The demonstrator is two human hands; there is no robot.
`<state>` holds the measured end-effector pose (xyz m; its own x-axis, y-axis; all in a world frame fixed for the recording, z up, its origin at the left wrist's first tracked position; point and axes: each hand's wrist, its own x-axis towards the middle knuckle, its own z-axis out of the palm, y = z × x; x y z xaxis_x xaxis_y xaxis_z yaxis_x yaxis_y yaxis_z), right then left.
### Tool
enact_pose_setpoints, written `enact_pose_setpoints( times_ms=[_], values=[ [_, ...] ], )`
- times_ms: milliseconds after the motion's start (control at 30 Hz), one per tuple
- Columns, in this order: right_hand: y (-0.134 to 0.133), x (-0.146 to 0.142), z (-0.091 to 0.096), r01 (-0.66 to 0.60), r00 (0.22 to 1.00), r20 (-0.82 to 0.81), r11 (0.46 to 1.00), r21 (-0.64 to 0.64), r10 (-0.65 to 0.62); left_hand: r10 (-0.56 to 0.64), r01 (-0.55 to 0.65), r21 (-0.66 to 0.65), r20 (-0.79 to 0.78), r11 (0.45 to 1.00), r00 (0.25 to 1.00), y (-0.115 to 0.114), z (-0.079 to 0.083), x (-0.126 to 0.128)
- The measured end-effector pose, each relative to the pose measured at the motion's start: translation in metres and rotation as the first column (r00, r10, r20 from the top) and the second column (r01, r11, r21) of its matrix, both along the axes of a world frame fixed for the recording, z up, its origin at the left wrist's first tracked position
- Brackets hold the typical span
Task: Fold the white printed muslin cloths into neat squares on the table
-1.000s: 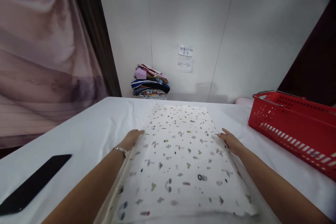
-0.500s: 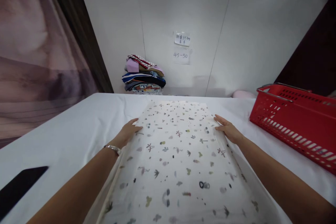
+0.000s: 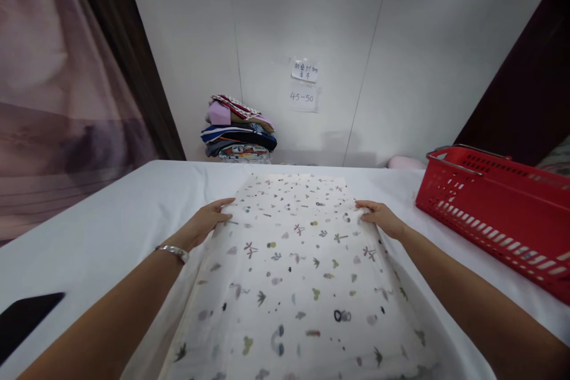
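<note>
A long white cloth (image 3: 303, 273) printed with small plants, birds and rainbows stretches from the near edge of the view toward the far side of the table, its sides folded under. My left hand (image 3: 208, 219), with a silver bracelet (image 3: 173, 252) at the wrist, pinches the cloth's left edge between thumb and fingers. Across from it, my right hand (image 3: 382, 218) pinches the right edge the same way. Both hands sit at about the same distance along the cloth. The near end of the cloth lies outside the view.
A red plastic basket (image 3: 503, 208) stands on the white-covered table (image 3: 133, 219) at the right. A black flat object (image 3: 27, 320) lies at the near left. Behind the table are folded textiles (image 3: 238, 130) against a wall with paper notes (image 3: 304, 98). A curtain (image 3: 66, 119) hangs at left.
My left hand has shifted slightly left and my right hand slightly inward, both still at the cloth's edges. The view has turned a little.
</note>
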<state>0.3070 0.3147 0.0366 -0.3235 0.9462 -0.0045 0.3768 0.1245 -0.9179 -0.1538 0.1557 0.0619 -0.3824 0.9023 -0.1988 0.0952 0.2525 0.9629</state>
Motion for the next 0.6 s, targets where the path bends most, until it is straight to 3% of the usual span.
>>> enact_pose_setpoints(
  times_ms=[200, 400, 600],
  values=[
    [0.011, -0.002, 0.019, -0.131, 0.959, 0.28, 0.937, 0.325, 0.037, -0.011, 0.011, 0.041, -0.011, 0.999, 1.0, 0.004, 0.024, -0.005],
    [0.025, 0.0, 0.049, -0.122, 0.946, 0.319, 0.851, 0.512, -0.056, 0.001, 0.01, 0.12, -0.093, 0.993, 0.996, 0.006, 0.066, -0.014],
    [0.015, -0.003, 0.092, -0.116, 0.902, 0.373, 0.707, 0.698, -0.22, -0.083, 0.132, 0.188, -0.245, 0.973, 0.966, -0.009, 0.113, -0.009]
  ],
)
